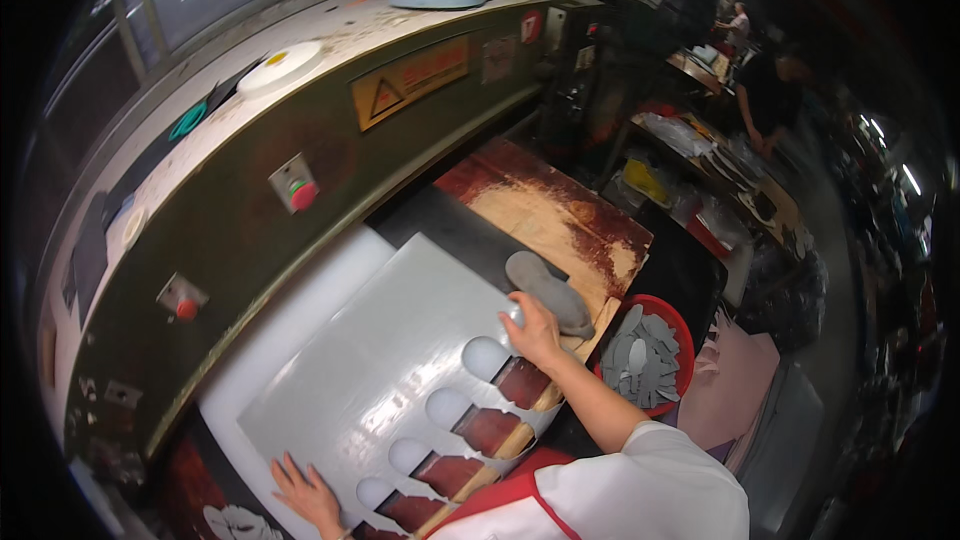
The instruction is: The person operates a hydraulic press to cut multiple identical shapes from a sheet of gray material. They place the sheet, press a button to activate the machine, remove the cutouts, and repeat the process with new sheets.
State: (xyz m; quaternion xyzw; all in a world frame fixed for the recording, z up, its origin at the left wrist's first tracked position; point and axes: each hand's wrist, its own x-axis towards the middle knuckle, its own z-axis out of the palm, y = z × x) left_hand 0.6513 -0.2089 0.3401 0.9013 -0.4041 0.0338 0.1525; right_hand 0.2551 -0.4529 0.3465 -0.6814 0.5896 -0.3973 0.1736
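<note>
A large grey sheet (370, 370) lies on a white cutting board (300, 310) under a big press. Its near edge has several sole-shaped cut-outs (487, 355). My left hand (305, 495) rests flat on the sheet's near left corner, fingers spread. My right hand (532, 332) touches the sheet's right edge, next to a stack of grey sole-shaped pieces (550, 292) on the worn wooden board (560, 220). Whether the right hand grips anything is hard to tell.
The press (300, 140) curves across the back with red buttons (303, 196) and a yellow warning label (410, 80). A red basket (650, 355) of grey scraps sits to my right. A person stands at cluttered benches (730, 170) further right.
</note>
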